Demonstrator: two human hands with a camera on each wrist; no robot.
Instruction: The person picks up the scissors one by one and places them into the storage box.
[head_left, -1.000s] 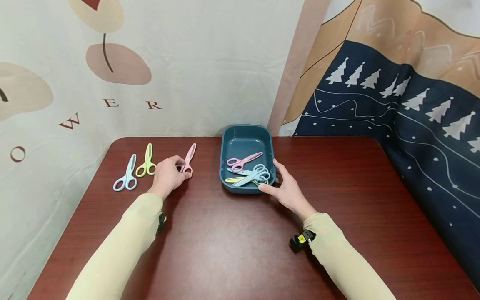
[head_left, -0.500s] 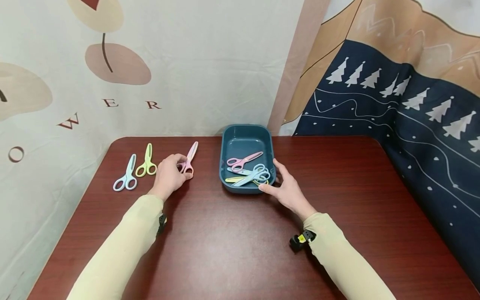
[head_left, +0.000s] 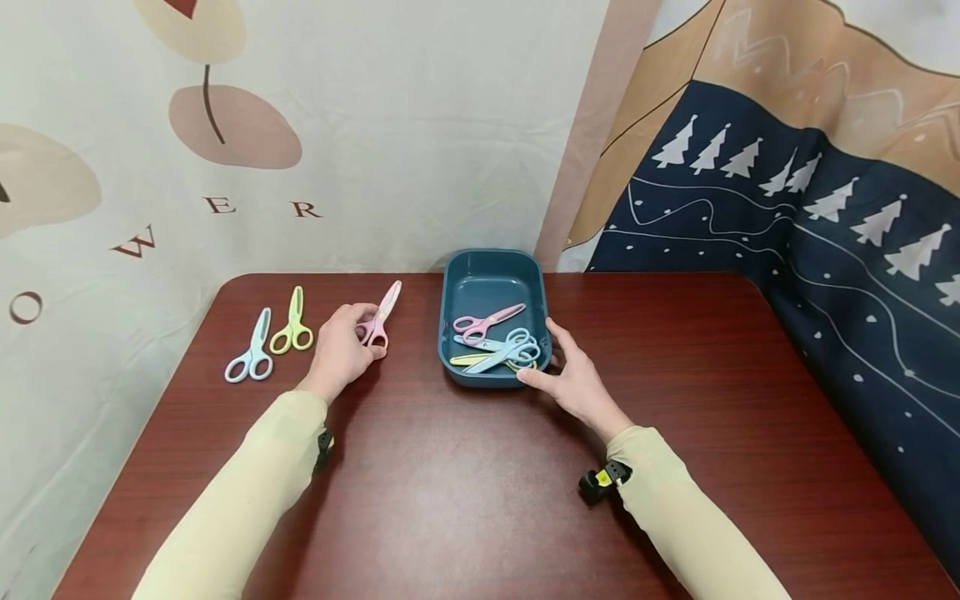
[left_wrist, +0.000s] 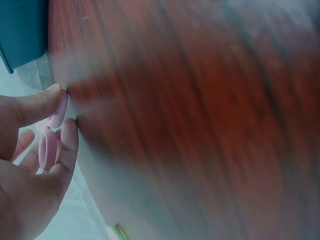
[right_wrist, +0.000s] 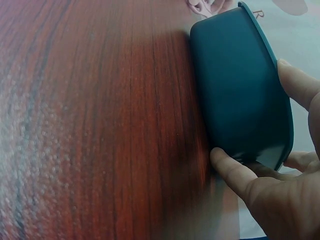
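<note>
My left hand [head_left: 341, 350] pinches pink scissors [head_left: 388, 302] by the finger loops, blades pointing away from me and slightly right. In the left wrist view, thumb and fingers hold the pink loops [left_wrist: 48, 150] close to the table. At the centre back stands a dark teal plastic box [head_left: 495, 287]. My right hand [head_left: 577, 383] grips its near right corner, thumb on the front wall and fingers along the right side. Inside lie pink scissors [head_left: 501, 316], light blue scissors [head_left: 501, 353] and partly covered yellow-green scissors [head_left: 463, 360].
Left of my left hand, light blue scissors [head_left: 253, 350] and yellow-green scissors [head_left: 293, 325] lie on the brown wooden table [head_left: 450, 500]. A pale printed cloth [head_left: 420, 125] hangs behind the table's back edge. Dark blue cloth with tree prints [head_left: 750, 225] hangs on the right.
My left hand has shifted slightly right with the pink scissors, whose blades now lean further right. My right hand and the box have stayed put.
</note>
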